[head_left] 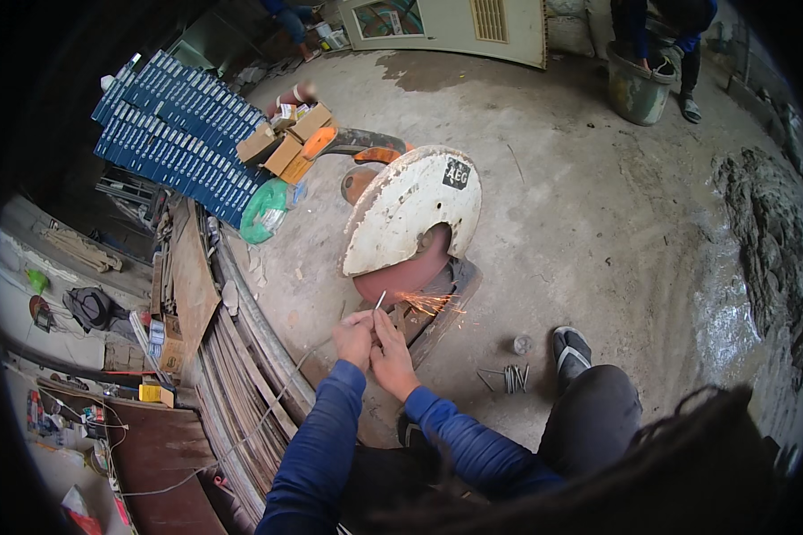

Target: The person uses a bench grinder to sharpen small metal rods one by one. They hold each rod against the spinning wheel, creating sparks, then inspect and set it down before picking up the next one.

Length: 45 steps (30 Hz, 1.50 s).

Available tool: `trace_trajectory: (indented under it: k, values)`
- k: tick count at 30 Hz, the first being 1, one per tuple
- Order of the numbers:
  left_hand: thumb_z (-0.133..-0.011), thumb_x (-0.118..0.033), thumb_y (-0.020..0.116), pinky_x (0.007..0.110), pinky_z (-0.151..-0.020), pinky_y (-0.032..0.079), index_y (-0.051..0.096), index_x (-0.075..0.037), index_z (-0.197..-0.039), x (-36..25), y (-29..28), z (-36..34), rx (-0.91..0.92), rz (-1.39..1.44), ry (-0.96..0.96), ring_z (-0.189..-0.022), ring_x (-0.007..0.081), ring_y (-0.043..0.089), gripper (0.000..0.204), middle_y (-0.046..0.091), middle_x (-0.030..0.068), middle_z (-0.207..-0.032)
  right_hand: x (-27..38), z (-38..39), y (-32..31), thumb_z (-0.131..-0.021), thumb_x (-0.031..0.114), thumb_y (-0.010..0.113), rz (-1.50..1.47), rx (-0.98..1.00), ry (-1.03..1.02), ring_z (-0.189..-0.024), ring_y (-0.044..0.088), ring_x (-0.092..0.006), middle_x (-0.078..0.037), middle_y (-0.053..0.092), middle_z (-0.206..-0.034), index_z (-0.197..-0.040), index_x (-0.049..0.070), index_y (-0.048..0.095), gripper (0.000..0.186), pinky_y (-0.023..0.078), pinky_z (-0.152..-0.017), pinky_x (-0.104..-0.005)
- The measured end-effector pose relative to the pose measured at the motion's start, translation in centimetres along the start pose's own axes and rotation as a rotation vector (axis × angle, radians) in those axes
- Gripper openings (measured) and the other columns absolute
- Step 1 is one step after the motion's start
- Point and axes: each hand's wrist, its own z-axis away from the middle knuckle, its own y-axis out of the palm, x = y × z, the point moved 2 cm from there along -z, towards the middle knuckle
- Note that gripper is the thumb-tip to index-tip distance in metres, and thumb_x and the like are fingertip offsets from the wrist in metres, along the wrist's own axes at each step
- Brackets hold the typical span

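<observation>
Between my fingertips a thin metal rod [381, 300] points up at the reddish-brown abrasive disc [397, 278] of a cut-off saw. Orange sparks fly to the right from beside the rod's tip. My left hand [354, 341] is closed in a pinch at the rod's lower part. Right beside it, my right hand [391, 357] has its fingers pressed together on the same rod. The fingers hide the rod's lower end. A chipped white guard [419, 205] covers the upper disc, and an orange and black handle [357, 141] reaches back from it.
Several loose metal rods [516, 380] and a small round can [521, 343] lie near my sandalled foot. Long pipes [254, 303] run along the left. Stacked blue boxes [178, 134] and open cartons [290, 152] stand farther back. Another person handles a bucket [638, 94] at the far right.
</observation>
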Motion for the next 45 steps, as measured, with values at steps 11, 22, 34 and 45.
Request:
trace_trajectory:
  k: [11,22,34,45]
  values:
    - [-0.092,-0.001,0.055,0.029,-0.065,0.055,0.065,0.007,-0.102,0.6,-0.3,-0.7,-0.029,-0.037,0.011,-0.075,0.0186,0.067,0.016,0.068,0.0130,-0.091,0.1,-0.3,0.1,-0.084,0.005,0.048,0.048,0.059,0.014,-0.142,0.031,-0.0357,-0.024,0.032,-0.154,-0.149,-0.005,0.030,0.068,0.020,-0.117,-0.0456]
    - [-0.091,-0.002,0.057,0.030,-0.063,0.056,0.065,0.006,-0.100,0.6,-0.6,-1.4,-0.044,-0.083,0.075,-0.072,0.0182,0.066,0.014,0.068,0.0132,-0.090,0.3,-0.5,0.0,-0.083,0.004,0.048,0.079,0.069,-0.014,-0.135,0.038,-0.0395,-0.025,0.032,-0.153,-0.148,-0.006,0.030,0.069,0.027,-0.114,-0.0409]
    - [-0.090,0.000,0.057,0.029,-0.063,0.053,0.067,0.007,-0.097,-0.6,-0.2,-0.5,-0.088,-0.141,0.101,-0.071,0.0163,0.064,0.014,0.068,0.0121,-0.087,-0.2,-0.7,0.6,-0.083,0.005,0.049,0.091,0.060,-0.025,-0.131,0.039,-0.0421,-0.023,0.033,-0.154,-0.148,-0.005,0.032,0.068,0.027,-0.114,-0.0423]
    - [-0.090,0.000,0.058,0.028,-0.062,0.052,0.067,0.007,-0.097,0.1,-1.1,-1.3,-0.101,-0.178,0.143,-0.070,0.0154,0.064,0.014,0.068,0.0116,-0.086,0.2,-0.6,0.8,-0.082,0.005,0.051,0.099,0.080,-0.005,-0.129,0.040,-0.0428,-0.022,0.033,-0.154,-0.148,-0.004,0.034,0.069,0.028,-0.114,-0.0418]
